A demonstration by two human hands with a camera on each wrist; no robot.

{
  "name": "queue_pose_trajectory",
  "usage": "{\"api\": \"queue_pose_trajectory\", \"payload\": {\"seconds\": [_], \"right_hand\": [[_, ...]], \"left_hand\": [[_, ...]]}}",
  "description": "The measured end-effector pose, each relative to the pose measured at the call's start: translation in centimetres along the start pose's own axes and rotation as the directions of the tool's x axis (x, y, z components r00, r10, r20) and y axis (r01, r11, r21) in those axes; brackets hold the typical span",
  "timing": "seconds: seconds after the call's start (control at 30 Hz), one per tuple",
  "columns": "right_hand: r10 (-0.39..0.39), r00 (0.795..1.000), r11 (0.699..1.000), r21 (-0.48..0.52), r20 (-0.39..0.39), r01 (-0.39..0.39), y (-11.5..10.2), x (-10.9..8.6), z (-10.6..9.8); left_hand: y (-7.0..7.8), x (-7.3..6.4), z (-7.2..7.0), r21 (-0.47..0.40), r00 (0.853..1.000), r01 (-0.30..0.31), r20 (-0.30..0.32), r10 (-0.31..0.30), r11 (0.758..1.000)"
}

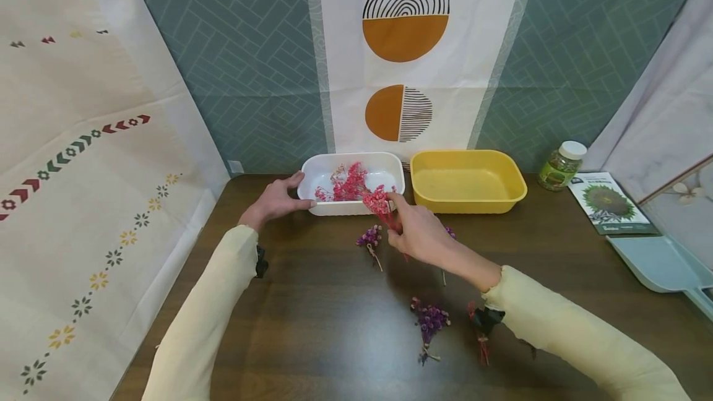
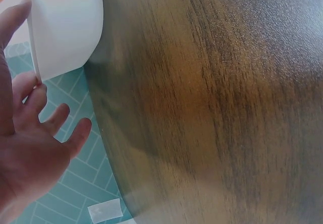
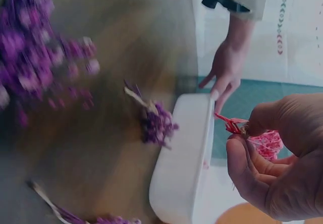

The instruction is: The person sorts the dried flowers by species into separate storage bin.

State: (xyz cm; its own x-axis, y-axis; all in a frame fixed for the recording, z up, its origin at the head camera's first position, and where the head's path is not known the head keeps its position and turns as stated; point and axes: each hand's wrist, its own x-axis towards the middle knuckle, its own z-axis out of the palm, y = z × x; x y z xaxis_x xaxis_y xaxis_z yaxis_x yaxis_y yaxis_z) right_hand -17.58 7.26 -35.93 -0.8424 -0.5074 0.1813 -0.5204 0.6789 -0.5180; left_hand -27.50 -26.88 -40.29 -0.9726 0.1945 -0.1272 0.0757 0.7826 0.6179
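My left hand [image 1: 275, 198] grips the left end of the white tub [image 1: 341, 209], thumb at the front and index finger towards the back. In the left wrist view its thumb and fingertips meet the tub's rim, the other fingers spread loosely. My right hand [image 1: 420, 231] pinches a small bunch of pinkish-red dried flowers [image 1: 377, 202] by the stems. The blossoms overlap the tub's front rim. The right wrist view shows the tied stems [image 3: 237, 126] between thumb and fingers. More red flowers [image 1: 350, 183] lie inside the tub.
A yellow tub [image 1: 468, 206] stands to the right. Purple dried bunches [image 1: 431, 322] and a red bunch [image 1: 483, 348], partly hidden by my right arm, lie on the table. At the right are a green jar [image 1: 559, 169], a sunflower packet [image 1: 613, 203] and a pale blue dustpan [image 1: 660, 262].
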Motion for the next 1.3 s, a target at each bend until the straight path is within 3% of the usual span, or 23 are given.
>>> {"api": "queue_pose_trajectory", "payload": {"seconds": [0.23, 0.43, 0.8, 1.3], "right_hand": [[-0.011, 1.000, 0.995, -0.100, -0.001, 0.010, 0.9, 3.1, -0.9], [0.025, 1.000, 0.985, -0.171, 0.016, -0.022, 1.6, 5.5, -1.3], [0.079, 0.995, 0.973, -0.224, 0.056, -0.064, 2.3, 9.1, -1.8], [0.153, 0.981, 0.965, -0.233, 0.115, -0.123, 3.1, 12.5, -1.4]], "left_hand": [[0.0, -0.1, -0.1, 0.000, 1.000, 0.004, 0.008, -0.004, 1.000], [0.0, -0.1, -0.1, 0.005, 1.000, 0.004, 0.002, -0.004, 1.000], [0.1, -0.1, -0.1, 0.012, 1.000, 0.002, -0.006, -0.001, 1.000], [0.0, -0.3, 0.0, -0.002, 1.000, 0.005, -0.005, -0.005, 1.000]]}}
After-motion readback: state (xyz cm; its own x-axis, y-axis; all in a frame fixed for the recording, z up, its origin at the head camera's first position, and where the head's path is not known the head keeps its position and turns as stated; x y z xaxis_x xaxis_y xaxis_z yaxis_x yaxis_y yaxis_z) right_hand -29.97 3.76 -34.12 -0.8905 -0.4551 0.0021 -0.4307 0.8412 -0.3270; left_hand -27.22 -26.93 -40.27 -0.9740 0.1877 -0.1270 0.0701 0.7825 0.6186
